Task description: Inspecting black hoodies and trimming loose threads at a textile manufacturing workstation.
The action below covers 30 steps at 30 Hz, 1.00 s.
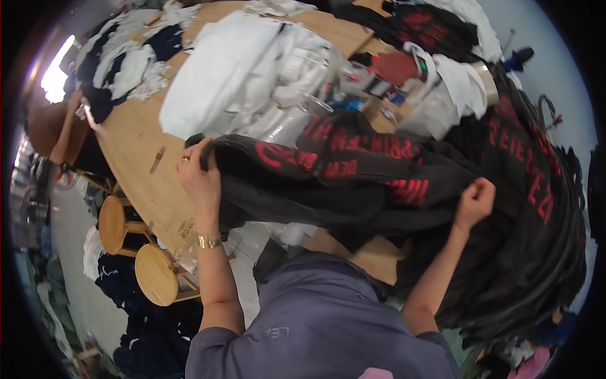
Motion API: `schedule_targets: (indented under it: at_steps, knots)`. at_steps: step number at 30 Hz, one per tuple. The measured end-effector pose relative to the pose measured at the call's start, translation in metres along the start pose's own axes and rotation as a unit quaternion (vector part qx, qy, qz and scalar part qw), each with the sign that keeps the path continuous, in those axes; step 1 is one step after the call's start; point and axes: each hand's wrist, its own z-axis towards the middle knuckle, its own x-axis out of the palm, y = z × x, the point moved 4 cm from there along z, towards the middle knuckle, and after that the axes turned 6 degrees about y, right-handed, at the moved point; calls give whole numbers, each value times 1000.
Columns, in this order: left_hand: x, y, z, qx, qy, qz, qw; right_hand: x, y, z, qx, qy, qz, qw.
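A black garment with red printing (360, 199) is stretched sideways in front of me over the table. My left hand (201, 174), with a gold watch at its wrist, grips the garment's left end, fingers closed over the dark cloth. At the other side my right hand (476, 201) is closed in a pinch on its right part. The cloth sags in folds between the two hands. Further right lies a large heap of similar black garments (517, 252), also with red printing, and the held piece overlaps it.
White folded garments (221, 69) are piled on the wooden table (136, 148), beside clear plastic bags (293, 123). A small red-handled tool (158, 160) lies at left. Two round wooden stools (156, 275) stand left of me, near dark cloth (151, 341) on the floor. White and navy scraps (126, 63) cover the far left.
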Motion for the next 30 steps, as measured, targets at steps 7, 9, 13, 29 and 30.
schedule_targets:
  at_steps: [7,9,13,29,30]
  knots:
    - [28,23,-29,-151,307,79,937,37,-36,-108,62,334,-109,934]
    - [12,3,-29,-139,323,54,935,26,-24,-97,69,373,-122,917]
    - [-25,-50,-23,-70,277,-19,958,6,38,-51,6,401,-161,902]
    - [61,-103,-120,34,546,-37,836,169,168,-63,284,528,443,667]
    - [60,-103,-122,59,518,-53,852,171,165,-53,318,496,462,663]
